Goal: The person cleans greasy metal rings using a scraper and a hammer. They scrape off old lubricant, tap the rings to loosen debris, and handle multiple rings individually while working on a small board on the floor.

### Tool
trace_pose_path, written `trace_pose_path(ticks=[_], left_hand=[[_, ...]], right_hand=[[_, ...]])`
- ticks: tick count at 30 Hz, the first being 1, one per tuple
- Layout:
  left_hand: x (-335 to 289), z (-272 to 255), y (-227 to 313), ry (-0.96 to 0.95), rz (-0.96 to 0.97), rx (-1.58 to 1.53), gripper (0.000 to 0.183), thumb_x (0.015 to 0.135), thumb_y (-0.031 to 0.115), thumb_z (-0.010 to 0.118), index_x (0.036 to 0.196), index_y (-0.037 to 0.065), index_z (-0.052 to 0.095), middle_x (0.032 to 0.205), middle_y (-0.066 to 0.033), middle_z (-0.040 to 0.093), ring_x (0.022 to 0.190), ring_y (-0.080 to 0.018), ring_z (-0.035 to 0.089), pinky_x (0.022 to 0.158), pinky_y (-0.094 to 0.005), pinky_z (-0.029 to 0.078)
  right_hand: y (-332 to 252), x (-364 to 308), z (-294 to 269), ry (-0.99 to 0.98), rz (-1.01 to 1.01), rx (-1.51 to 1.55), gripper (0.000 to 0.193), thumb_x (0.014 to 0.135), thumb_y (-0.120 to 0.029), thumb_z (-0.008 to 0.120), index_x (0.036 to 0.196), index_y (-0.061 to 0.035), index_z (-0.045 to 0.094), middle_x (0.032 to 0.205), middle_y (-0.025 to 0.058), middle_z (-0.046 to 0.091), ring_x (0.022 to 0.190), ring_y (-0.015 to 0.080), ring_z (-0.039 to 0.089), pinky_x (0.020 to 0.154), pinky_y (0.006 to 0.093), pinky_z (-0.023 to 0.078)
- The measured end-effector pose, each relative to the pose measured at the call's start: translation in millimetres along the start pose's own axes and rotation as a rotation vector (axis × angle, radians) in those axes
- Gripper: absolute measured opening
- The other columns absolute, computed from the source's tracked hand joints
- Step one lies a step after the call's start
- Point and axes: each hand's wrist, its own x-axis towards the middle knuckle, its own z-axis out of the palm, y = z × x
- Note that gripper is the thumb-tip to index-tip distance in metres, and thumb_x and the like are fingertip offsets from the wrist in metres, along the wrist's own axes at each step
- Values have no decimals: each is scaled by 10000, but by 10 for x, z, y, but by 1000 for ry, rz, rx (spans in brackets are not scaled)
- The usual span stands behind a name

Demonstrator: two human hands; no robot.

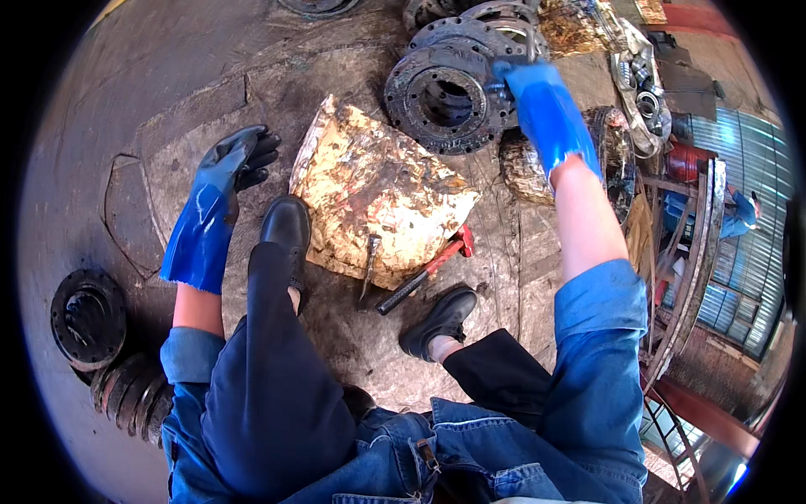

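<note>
My right hand (527,82), in a blue rubber glove with a stained palm, grips the right rim of a dark, greasy metal flange (405,101). This ring has a wide centre hole and small bolt holes round it. It leans against more flanges (457,32) behind it; part of my grip is hidden. On the left, my left hand (235,160), gloved alike, hangs in the air with fingers apart and nothing in it. Between my feet and the flange lies an oil-stained, crumpled sheet (378,185). A chisel-like metal tool (370,260) and a red-headed hammer (428,269) rest at its near edge.
More flanges (88,319) and a row of dark rings (134,395) stand at lower left. At right are a greasy wrapped bundle (525,168), a pale cloth with metal parts (646,101), and a metal frame (693,260). A person (739,214) is beyond it.
</note>
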Motion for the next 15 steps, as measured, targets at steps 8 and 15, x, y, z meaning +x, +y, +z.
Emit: trace_pose_path(ticks=[8,15], left_hand=[[-153,67,160,-80,53,17,463,911,342,582,1285,72,544,1189,-97,642,1052,-201,626,829,-295,489],[-5,-172,-54,5,3,-14,456,913,343,578,1283,78,549,1192,-95,642,1042,-195,630,824,-291,491]], right_hand=[[-215,252,401,-43,-192,-237,387,841,-331,645,1108,-52,656,994,155,661,887,249,616,737,377,486],[-551,228,531,-96,-350,-323,364,853,-295,618,1132,-62,647,1086,182,635,1000,295,603,820,399,479]])
